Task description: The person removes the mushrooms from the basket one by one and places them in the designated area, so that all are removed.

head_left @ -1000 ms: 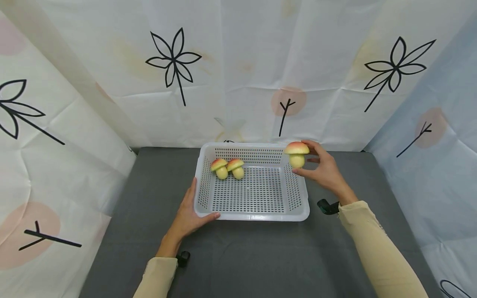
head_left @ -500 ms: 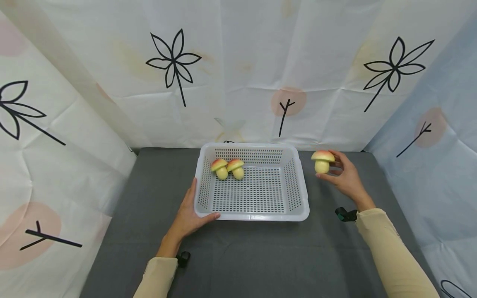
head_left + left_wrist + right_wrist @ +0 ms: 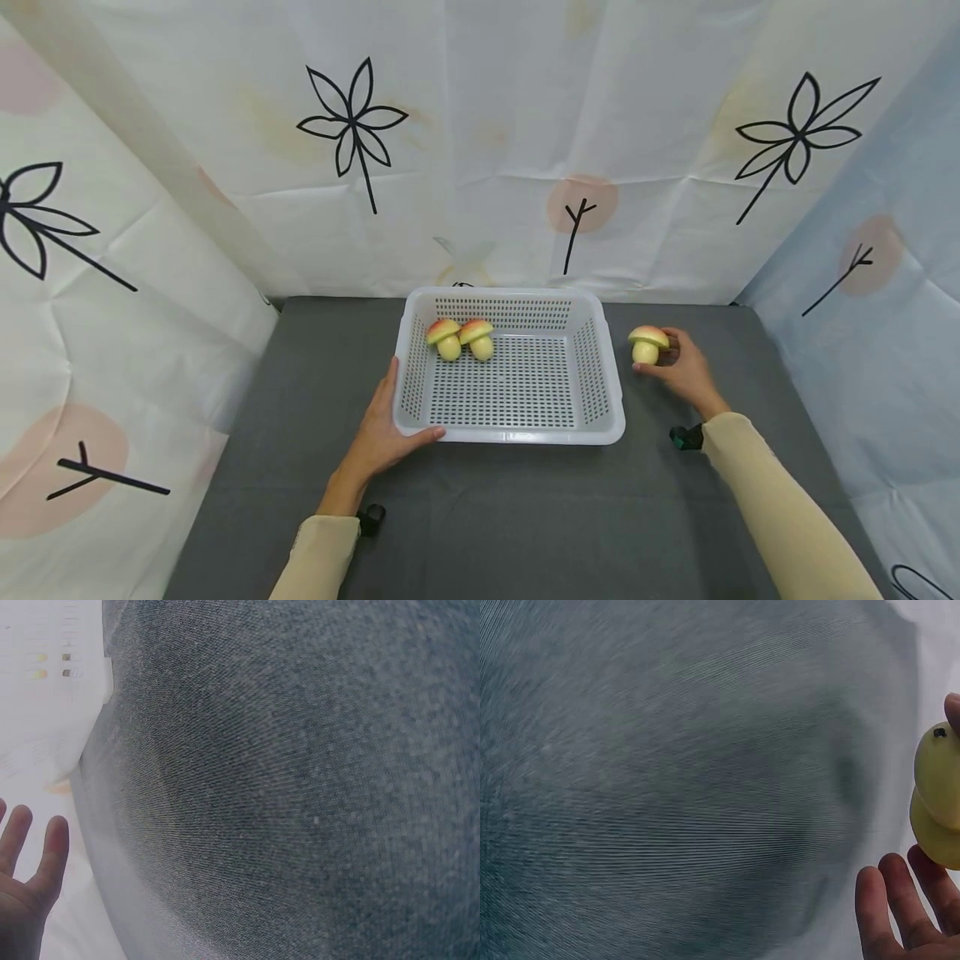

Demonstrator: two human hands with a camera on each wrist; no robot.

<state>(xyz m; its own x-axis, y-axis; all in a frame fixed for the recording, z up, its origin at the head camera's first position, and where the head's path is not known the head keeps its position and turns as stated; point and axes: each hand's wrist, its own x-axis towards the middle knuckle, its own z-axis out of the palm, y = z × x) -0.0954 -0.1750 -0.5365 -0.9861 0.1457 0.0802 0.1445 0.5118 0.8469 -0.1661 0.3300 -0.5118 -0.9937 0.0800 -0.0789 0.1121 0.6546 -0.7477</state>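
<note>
My right hand (image 3: 688, 373) holds a toy mushroom (image 3: 645, 347) upright between thumb and fingers, just right of the white basket (image 3: 510, 436). Its cap is red and yellow, its stem pale yellow. Seen from the right wrist, the mushroom (image 3: 939, 776) shows a small dark mark on the stem's end. Whether it touches the table is unclear. At the basket's front left corner, my left hand (image 3: 375, 437) rests with its thumb along the front rim and fingers by the left side. Straight fingers (image 3: 54, 851) appear in the left wrist view. Two similar mushrooms (image 3: 447, 340) lean together inside the basket, back left.
A dark grey cloth (image 3: 510, 525) covers the table. Patterned white curtains (image 3: 495, 108) hang behind it and on both sides. The basket stands near the table's back edge.
My right hand has carried its mushroom from over the basket's right rim out to the right, then lower toward the table. The left hand and the basket have kept their places.
</note>
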